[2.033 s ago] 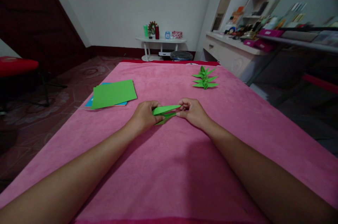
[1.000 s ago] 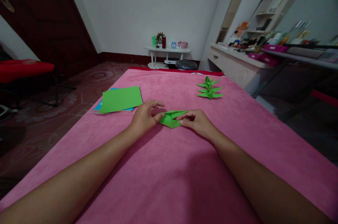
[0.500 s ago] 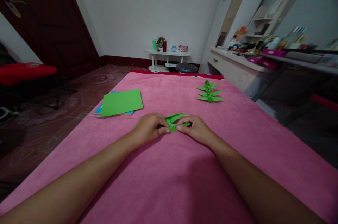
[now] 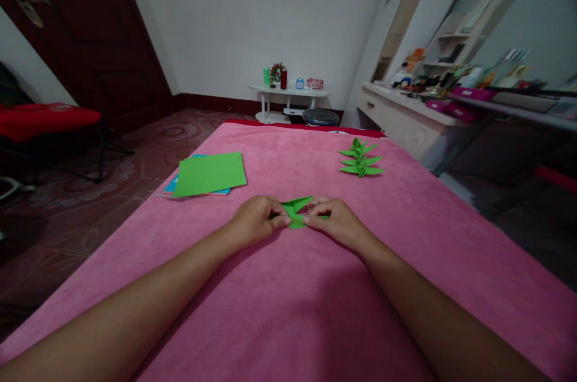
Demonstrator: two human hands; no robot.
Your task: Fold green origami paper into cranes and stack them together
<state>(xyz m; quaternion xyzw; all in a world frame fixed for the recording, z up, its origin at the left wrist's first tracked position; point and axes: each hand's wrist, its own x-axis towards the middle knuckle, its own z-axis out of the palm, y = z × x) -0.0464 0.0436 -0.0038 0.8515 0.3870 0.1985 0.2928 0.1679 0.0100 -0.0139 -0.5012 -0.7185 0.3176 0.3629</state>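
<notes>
A partly folded green paper piece (image 4: 296,212) lies on the pink cloth (image 4: 288,298) between my two hands. My left hand (image 4: 256,220) pinches its left end with closed fingers. My right hand (image 4: 336,220) pinches its right end, fingers also closed. Both hands rest low on the cloth, thumbs nearly touching over the paper. Most of the folded piece is hidden by my fingers.
Sheets of green paper on blue paper (image 4: 210,173) lie to the far left. Several finished green folded figures (image 4: 360,160) sit in a row at the far right. A dresser (image 4: 406,121) stands right of the table, a small white table (image 4: 291,100) by the wall.
The long folded paper has been pressed down and folded shorter. My hands have drawn closer together over it. The camera has tilted up slightly.
</notes>
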